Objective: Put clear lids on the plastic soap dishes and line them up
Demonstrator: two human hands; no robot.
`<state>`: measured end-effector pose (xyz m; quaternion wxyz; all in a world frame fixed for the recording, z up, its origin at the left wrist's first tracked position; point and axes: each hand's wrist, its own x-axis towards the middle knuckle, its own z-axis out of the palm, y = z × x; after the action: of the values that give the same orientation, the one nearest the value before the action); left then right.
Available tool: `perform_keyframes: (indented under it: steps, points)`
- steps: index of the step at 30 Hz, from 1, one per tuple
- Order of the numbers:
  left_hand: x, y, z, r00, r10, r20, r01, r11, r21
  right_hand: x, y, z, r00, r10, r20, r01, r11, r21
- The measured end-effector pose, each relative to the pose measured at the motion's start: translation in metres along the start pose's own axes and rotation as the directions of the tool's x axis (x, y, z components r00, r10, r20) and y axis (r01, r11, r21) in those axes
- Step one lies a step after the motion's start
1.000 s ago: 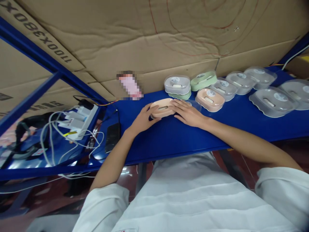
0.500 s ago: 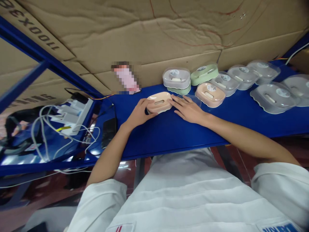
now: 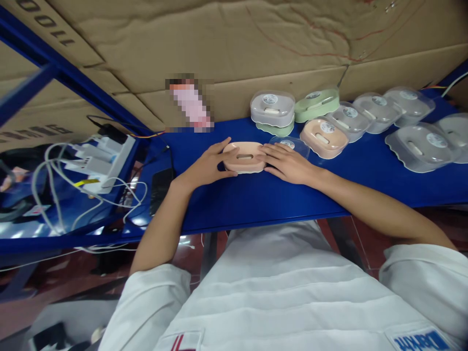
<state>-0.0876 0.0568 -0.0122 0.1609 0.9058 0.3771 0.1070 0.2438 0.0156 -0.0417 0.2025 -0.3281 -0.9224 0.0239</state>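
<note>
A peach soap dish (image 3: 244, 165) with a slot in its middle lies on the blue table between my hands. Around its left end my left hand (image 3: 208, 165) is closed, thumb along the near side and fingers at the far side. My right hand (image 3: 288, 164) holds the right end, its fingertips over the top edge. Partly hidden behind the right hand is a clear lid (image 3: 300, 147) with a round sticker. Just beyond it sits another peach soap dish (image 3: 323, 139) under a clear lid.
More lidded soap dishes, grey (image 3: 272, 108) and green (image 3: 317, 103), stand at the back and to the right (image 3: 420, 146). A black phone (image 3: 161, 190) lies left of my forearm. Further left are a power strip (image 3: 117, 161) and tangled white cables. Cardboard (image 3: 234, 58) backs the table.
The peach dish has turned slightly and now sits straighter toward me. Both hands keep hold of its ends. The whole view has shifted a little.
</note>
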Motion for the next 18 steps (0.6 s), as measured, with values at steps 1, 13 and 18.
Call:
perform_keyframes:
  steps: [1, 13, 18]
  points:
    - [-0.001, 0.001, 0.000, 1.000, 0.002, 0.014, -0.002, 1.000, 0.015, 0.001, 0.000, 0.001, 1.000, -0.007, 0.004, 0.007, 1.000, -0.005]
    - [-0.003, 0.009, -0.015, 0.998, -0.044, 0.043, 0.048, 0.994, -0.097, -0.027, 0.015, -0.045, 0.952, 0.282, 0.116, -0.260, 0.949, -0.178]
    - [-0.004, 0.017, -0.019, 0.998, -0.033, 0.052, 0.041, 0.984, -0.172, -0.020, 0.010, -0.055, 0.934, 0.341, 0.109, -0.326, 0.936, -0.132]
